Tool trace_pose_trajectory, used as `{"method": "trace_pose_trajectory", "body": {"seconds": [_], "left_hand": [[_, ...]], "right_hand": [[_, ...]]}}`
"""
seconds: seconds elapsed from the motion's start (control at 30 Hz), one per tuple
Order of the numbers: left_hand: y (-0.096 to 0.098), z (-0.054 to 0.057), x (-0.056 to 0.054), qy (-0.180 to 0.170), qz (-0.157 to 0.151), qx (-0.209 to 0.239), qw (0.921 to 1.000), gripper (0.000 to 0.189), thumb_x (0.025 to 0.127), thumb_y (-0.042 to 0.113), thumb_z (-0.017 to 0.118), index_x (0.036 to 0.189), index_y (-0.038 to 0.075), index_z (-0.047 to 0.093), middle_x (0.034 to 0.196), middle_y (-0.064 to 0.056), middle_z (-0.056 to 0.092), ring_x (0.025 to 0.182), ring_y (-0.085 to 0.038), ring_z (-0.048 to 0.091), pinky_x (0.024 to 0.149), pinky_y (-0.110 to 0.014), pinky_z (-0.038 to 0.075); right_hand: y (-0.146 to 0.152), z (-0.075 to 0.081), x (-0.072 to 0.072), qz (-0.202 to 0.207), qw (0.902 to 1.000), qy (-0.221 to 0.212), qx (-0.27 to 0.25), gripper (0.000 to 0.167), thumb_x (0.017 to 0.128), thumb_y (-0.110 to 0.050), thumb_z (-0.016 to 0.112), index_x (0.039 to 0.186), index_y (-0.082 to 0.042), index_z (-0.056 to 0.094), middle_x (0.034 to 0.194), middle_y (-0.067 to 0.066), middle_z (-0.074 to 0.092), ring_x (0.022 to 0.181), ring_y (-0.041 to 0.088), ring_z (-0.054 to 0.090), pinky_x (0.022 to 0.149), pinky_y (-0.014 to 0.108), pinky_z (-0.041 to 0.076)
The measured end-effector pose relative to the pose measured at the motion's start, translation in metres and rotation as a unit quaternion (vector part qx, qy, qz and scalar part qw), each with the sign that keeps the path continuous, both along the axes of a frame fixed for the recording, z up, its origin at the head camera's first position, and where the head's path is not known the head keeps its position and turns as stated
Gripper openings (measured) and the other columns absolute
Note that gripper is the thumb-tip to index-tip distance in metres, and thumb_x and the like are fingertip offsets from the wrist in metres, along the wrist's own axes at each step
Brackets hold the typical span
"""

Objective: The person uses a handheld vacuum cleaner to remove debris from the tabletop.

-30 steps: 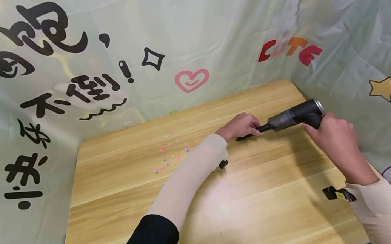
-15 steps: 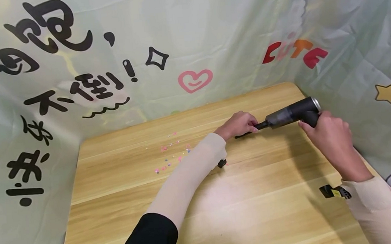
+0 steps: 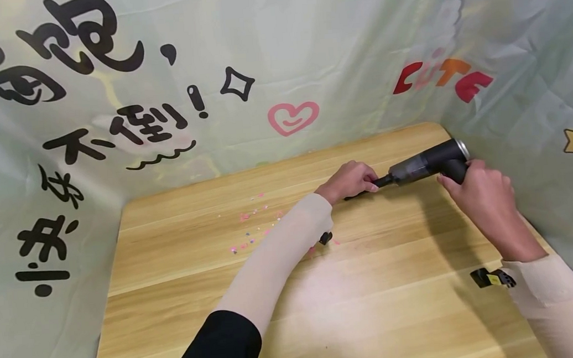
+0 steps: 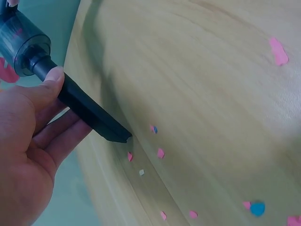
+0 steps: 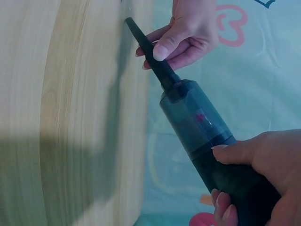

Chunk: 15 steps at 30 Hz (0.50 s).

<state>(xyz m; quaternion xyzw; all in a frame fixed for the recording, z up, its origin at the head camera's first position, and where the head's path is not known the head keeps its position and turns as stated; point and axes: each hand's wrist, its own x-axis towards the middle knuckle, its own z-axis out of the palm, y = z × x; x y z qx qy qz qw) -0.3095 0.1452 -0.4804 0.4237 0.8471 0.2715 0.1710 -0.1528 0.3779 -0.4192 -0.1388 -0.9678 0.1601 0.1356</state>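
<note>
A black handheld vacuum cleaner (image 3: 427, 161) with a see-through dust cup (image 5: 200, 120) is held above the table, tilted with its nozzle down to the left. My right hand (image 3: 484, 195) grips its handle. Around the narrow crevice nozzle (image 4: 89, 110) the left hand (image 3: 348, 180) pinches with thumb and fingers. In the left wrist view the nozzle's tip is close to small paper scraps (image 4: 161, 153), mostly pink, one white and some blue. Pink bits show inside the cup. From the head, the left forearm hides part of the scraps.
The wooden table (image 3: 375, 306) runs up to a printed cloth backdrop (image 3: 348, 58) at the back and sides. More scraps (image 3: 244, 218) lie scattered left of the left forearm, and a few show beside its wrist camera (image 3: 325, 238).
Both hands keep their hold on the vacuum cleaner, which has shifted only slightly. The head view has turned a little to the left.
</note>
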Motion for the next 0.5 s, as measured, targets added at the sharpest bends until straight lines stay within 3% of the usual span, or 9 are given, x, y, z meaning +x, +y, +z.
{"method": "trace_pose_trajectory", "body": {"seconds": [0.3, 0.5], "left_hand": [[-0.009, 0.002, -0.001, 0.000, 0.012, 0.003, 0.9999, 0.024, 0.099, 0.025, 0.073, 0.118, 0.013, 0.079, 0.114, 0.000, 0.079, 0.100, -0.009, 0.072, 0.092, -0.021, 0.055], [-0.013, 0.001, -0.001, 0.005, 0.009, -0.001, 0.9999, 0.023, 0.098, 0.026, 0.073, 0.117, 0.013, 0.079, 0.112, 0.000, 0.079, 0.099, -0.008, 0.072, 0.091, -0.021, 0.055]], "right_hand": [[-0.001, -0.005, -0.009, 0.011, 0.9999, -0.007, -0.009, 0.057, 0.095, -0.041, 0.074, 0.093, 0.011, 0.051, 0.068, 0.025, 0.050, 0.057, 0.044, 0.050, 0.048, 0.048, 0.035], [-0.001, -0.007, -0.010, 0.016, 0.9996, -0.015, -0.016, 0.057, 0.094, -0.042, 0.074, 0.096, 0.011, 0.052, 0.067, 0.025, 0.051, 0.056, 0.043, 0.051, 0.047, 0.048, 0.036]]}}
